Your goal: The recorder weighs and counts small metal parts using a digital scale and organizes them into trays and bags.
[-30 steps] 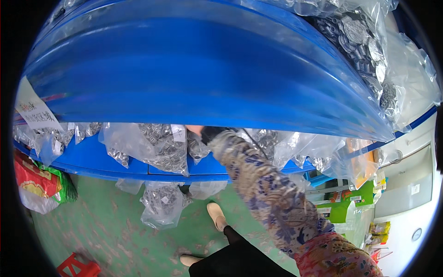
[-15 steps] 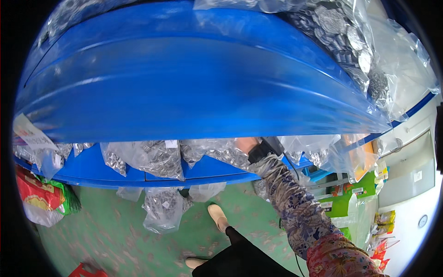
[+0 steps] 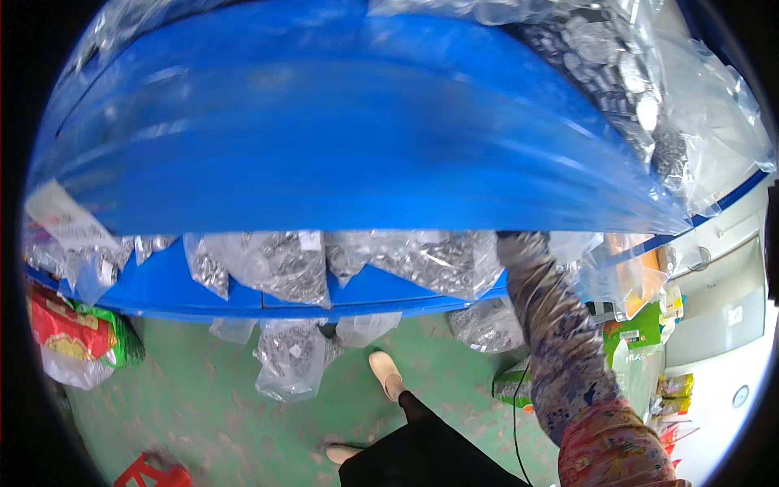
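Note:
My right forearm (image 3: 556, 337), in a patterned sleeve, reaches up to the lower shelf, and its far end goes behind the front edge of the upper blue shelf (image 3: 324, 162). That edge hides my right hand, so whether it holds anything does not show. Closest to the sleeve, on its left, lies a see-through plastic bag of small silvery metal parts (image 3: 442, 264). Another bag of such parts (image 3: 280, 268) lies farther left on the lower blue shelf (image 3: 357, 296). My left hand is not in the picture.
Bags of metal parts (image 3: 292, 357) sit low below the shelf, near the green floor (image 3: 219, 414). A red and green sack (image 3: 77, 333) stands at left, a red stool (image 3: 154, 471) at lower left. A dark cable (image 3: 515, 430) hangs beside my arm. More bags (image 3: 596, 65) rest on the upper shelf.
My right hand, with a dark object at the wrist, was showing at the shelf edge and has gone out of sight behind it. The forearm has shifted right.

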Demonstrator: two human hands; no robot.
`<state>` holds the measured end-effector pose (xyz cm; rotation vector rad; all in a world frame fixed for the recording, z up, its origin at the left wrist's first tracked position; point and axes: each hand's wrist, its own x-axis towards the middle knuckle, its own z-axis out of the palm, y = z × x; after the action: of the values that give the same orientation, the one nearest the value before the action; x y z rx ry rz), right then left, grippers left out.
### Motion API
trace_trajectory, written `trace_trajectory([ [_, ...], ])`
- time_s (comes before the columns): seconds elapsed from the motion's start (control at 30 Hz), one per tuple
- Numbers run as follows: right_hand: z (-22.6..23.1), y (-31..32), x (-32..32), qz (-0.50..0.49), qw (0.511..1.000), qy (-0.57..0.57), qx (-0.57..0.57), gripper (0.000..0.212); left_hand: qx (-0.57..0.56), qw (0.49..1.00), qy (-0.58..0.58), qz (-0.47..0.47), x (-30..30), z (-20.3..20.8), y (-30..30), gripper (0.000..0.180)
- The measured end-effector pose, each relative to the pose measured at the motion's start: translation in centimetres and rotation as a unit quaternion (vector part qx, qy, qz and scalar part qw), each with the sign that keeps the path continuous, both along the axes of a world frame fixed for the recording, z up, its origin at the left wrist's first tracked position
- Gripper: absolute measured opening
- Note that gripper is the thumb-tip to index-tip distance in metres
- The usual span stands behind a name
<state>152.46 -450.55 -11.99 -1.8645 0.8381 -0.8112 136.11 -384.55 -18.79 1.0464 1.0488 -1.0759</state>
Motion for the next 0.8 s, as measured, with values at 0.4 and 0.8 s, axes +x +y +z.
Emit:
trace_trajectory([
  [0.4,1.3,-1.7,14.6,0.208,0.924,-0.184,0.264,0.031,-0.045,0.993,-0.036,0.103,-2.3,-0.3,0.6,0.038],
  [0.8,0.0,-7.3,2.3,0.03,0.99,0.032,0.134,0.029,-0.089,0.988,-0.014,0.129,-2.8,-0.6,-0.2,0.041],
])
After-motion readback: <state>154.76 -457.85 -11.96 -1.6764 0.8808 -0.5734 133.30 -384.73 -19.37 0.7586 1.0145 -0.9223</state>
